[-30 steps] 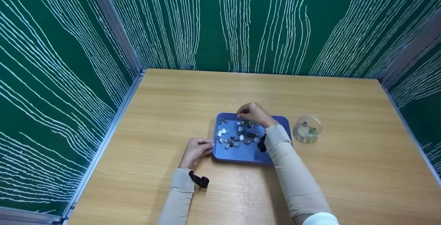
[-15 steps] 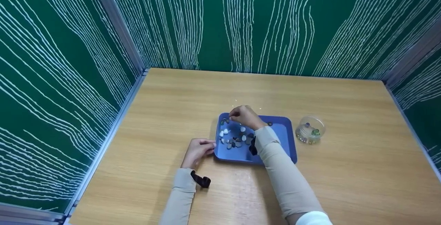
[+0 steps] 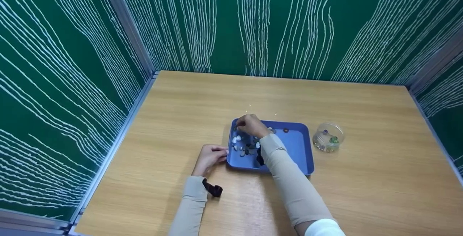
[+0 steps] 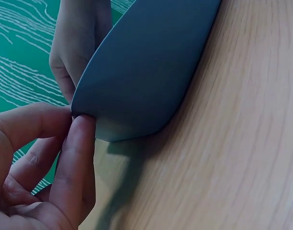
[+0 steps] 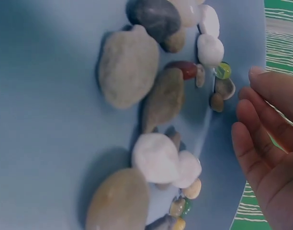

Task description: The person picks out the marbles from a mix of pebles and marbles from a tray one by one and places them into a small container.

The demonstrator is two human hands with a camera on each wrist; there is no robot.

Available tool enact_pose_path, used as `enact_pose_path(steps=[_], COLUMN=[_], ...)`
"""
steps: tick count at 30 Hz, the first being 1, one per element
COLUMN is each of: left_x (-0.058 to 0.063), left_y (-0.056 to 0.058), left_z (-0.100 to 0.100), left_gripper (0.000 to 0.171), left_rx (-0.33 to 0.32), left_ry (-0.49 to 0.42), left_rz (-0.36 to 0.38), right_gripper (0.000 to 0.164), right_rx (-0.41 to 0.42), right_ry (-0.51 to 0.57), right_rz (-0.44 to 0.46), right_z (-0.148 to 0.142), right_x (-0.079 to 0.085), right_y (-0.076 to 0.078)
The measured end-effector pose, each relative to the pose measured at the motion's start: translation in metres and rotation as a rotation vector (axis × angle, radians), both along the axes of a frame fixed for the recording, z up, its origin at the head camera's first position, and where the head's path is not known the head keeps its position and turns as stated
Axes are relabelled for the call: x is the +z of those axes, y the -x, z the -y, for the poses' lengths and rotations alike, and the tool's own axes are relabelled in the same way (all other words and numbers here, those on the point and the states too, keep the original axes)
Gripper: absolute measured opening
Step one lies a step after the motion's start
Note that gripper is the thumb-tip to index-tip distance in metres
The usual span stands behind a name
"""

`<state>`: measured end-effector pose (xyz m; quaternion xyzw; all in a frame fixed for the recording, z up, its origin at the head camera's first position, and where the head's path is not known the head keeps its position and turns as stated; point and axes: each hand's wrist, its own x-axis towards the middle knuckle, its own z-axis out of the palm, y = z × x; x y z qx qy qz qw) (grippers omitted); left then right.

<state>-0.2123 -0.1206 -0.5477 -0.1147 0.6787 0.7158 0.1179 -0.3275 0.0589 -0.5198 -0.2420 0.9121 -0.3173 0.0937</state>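
Note:
A blue tray (image 3: pixel 289 156) lies on the table with several stones and marbles in it. My left hand (image 3: pixel 209 159) is at its left edge, and in the left wrist view thumb and finger pinch the rim of the tray (image 4: pixel 146 67). Over the tray's far left corner is my right hand (image 3: pixel 252 125). In the right wrist view this hand (image 5: pixel 276 124) has its fingers slightly bent, with nothing seen between them. Beside the fingertips lie a yellow-green marble (image 5: pixel 223 70), a small grey pebble (image 5: pixel 225 88) and a white pebble (image 5: pixel 210 50). A large grey stone (image 5: pixel 128 67) sits further in.
Right of the tray stands a clear round container (image 3: pixel 328 137) with several marbles in it. A small brown stone (image 3: pixel 286 130) lies apart near the tray's far side. Tiny white bits (image 3: pixel 275 114) dot the wooden table (image 3: pixel 361 178) behind the tray. Green walls (image 3: pixel 228 30) border the table.
My right hand has moved left along the tray's far side to its far left corner, uncovering the tray's right part. My left hand keeps its grip on the tray's left edge.

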Motion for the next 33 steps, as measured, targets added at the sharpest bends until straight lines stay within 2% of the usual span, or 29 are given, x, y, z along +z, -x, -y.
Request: enact_pose_path(steps=[6, 14, 25, 33], left_x=[-0.001, -0.002, -0.003, -0.004], left_y=[0.0, 0.002, 0.002, 0.001], left_z=[0.0, 0.001, 0.001, 0.0], left_gripper=[0.024, 0.028, 0.025, 0.024], left_rx=[-0.003, -0.021, -0.005, 0.015], left_ry=[-0.028, -0.043, -0.02, -0.01], left_rz=[-0.015, -0.005, -0.002, 0.007], right_gripper=[0.018, 0.014, 0.01, 0.01], right_rx=[-0.011, 0.001, -0.006, -0.024], right_ry=[-0.039, -0.096, -0.079, -0.097], right_rz=[0.028, 0.013, -0.01, -0.008], right_z=[0.004, 0.012, 0.014, 0.014], right_x=[-0.003, -0.009, -0.017, -0.014], right_y=[0.0, -0.001, -0.002, -0.006])
